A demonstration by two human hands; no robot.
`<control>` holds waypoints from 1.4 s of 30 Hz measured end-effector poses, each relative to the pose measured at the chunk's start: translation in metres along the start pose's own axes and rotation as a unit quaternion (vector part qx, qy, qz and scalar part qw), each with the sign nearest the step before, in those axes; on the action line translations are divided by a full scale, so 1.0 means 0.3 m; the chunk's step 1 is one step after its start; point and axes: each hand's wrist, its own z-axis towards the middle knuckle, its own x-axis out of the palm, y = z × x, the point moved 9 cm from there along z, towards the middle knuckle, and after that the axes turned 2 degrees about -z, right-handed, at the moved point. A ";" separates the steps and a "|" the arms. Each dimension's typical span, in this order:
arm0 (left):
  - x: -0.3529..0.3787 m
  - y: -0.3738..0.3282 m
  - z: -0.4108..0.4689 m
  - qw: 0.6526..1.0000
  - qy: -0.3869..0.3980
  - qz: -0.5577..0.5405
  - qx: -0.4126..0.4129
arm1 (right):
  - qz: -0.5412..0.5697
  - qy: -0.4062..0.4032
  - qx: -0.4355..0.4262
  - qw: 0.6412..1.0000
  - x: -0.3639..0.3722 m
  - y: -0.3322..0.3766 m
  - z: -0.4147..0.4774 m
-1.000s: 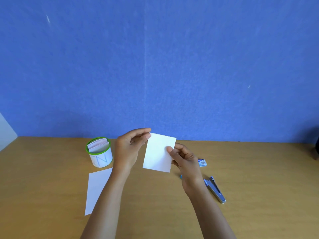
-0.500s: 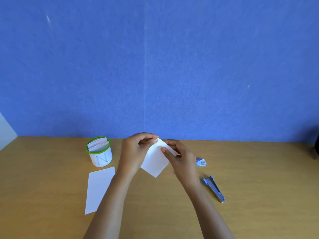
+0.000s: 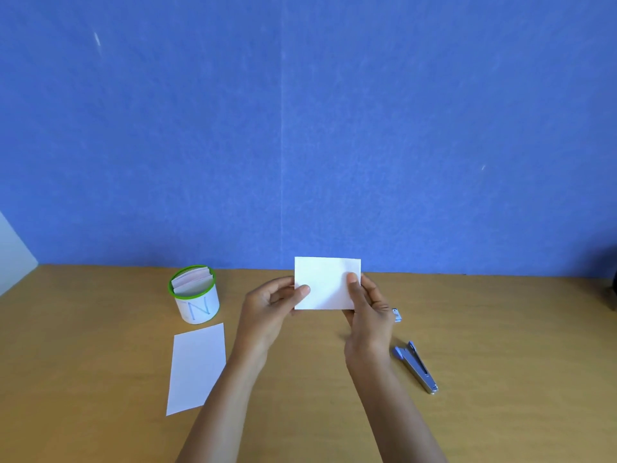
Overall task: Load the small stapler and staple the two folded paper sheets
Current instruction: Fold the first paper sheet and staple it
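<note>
A folded white paper sheet (image 3: 325, 282) is held upright above the wooden table (image 3: 500, 329), its long side level. My left hand (image 3: 270, 310) pinches its left edge with the thumb in front. My right hand (image 3: 369, 312) pinches its right side, thumb on the front face. A second white sheet (image 3: 197, 367) lies flat on the table to the left of my left forearm. The small blue and silver stapler (image 3: 415, 366) lies on the table to the right of my right wrist, untouched. A small blue staple box (image 3: 396, 315) peeks out behind my right hand.
A white cup with a green rim and a letter N (image 3: 195, 295) stands at the back left, holding folded papers. A blue wall (image 3: 300, 128) closes off the table's far edge. A dark object (image 3: 612, 285) sits at the far right edge.
The held sheet has been turned from a tilted diamond pose to a level rectangle and raised a little. Both hands shifted their pinch to its left and right sides.
</note>
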 end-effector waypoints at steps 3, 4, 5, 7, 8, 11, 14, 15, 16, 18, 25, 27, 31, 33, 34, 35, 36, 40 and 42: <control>0.003 -0.001 0.002 1.000 -0.010 0.018 0.010 | -0.008 0.017 -0.010 1.000 0.004 0.004 0.003; -0.002 -0.002 0.004 1.000 -0.020 0.019 0.014 | -0.014 0.033 -0.008 0.999 0.008 0.002 0.005; -0.007 -0.004 0.006 0.999 -0.031 0.017 0.018 | -0.018 0.055 -0.001 0.998 0.017 -0.002 0.005; -0.012 -0.006 0.007 0.998 -0.050 0.013 0.026 | -0.025 0.104 0.017 0.994 0.042 -0.020 -0.005; -0.013 -0.006 0.005 0.998 -0.061 0.016 0.030 | -0.034 0.122 0.022 0.992 0.052 -0.033 -0.013; -0.012 -0.003 -0.005 0.995 -0.091 0.024 0.042 | -0.059 0.133 0.017 0.989 0.062 -0.054 -0.033; -0.008 -0.002 -0.015 0.994 -0.099 0.016 0.052 | -0.054 0.118 -0.001 0.992 0.058 -0.047 -0.031; -0.001 -0.001 -0.019 0.994 -0.090 0.010 0.053 | -0.049 0.112 -0.005 0.993 0.055 -0.043 -0.029; 0.009 0.000 -0.021 0.996 -0.076 0.000 0.051 | -0.044 0.105 -0.010 0.993 0.051 -0.041 -0.026; 0.026 0.004 -0.023 0.997 -0.051 -0.019 0.045 | -0.039 0.095 -0.019 0.995 0.046 -0.037 -0.023; 0.017 0.008 0.000 0.996 -0.050 -0.055 0.049 | -0.012 0.115 -0.035 0.993 0.058 -0.043 -0.017; 0.012 0.009 0.004 0.996 -0.050 -0.043 0.055 | -0.011 0.112 -0.020 0.993 0.059 -0.057 -0.016; -0.017 0.029 0.022 0.997 -0.062 -0.030 0.046 | -0.062 0.125 -0.012 0.990 0.062 -0.075 -0.005; -0.036 0.044 0.032 0.996 -0.078 -0.033 0.033 | -0.106 0.142 -0.022 0.984 0.066 -0.084 0.001; -0.045 0.054 0.037 0.995 -0.087 -0.043 0.025 | -0.123 0.138 -0.026 0.982 0.058 -0.091 0.009; -0.054 0.062 0.041 0.994 -0.096 -0.050 0.019 | -0.140 0.123 -0.029 0.982 0.040 -0.097 0.020; -0.060 0.069 0.045 0.993 -0.103 -0.055 0.014 | -0.173 0.096 -0.038 0.979 0.009 -0.101 0.037; -0.069 0.083 0.054 0.992 -0.106 -0.073 0.002 | -0.530 0.004 -0.130 0.838 -0.153 -0.093 0.116; -0.071 0.085 0.056 0.992 -0.105 -0.076 0.001 | -0.685 0.046 -0.103 0.720 -0.222 -0.165 0.147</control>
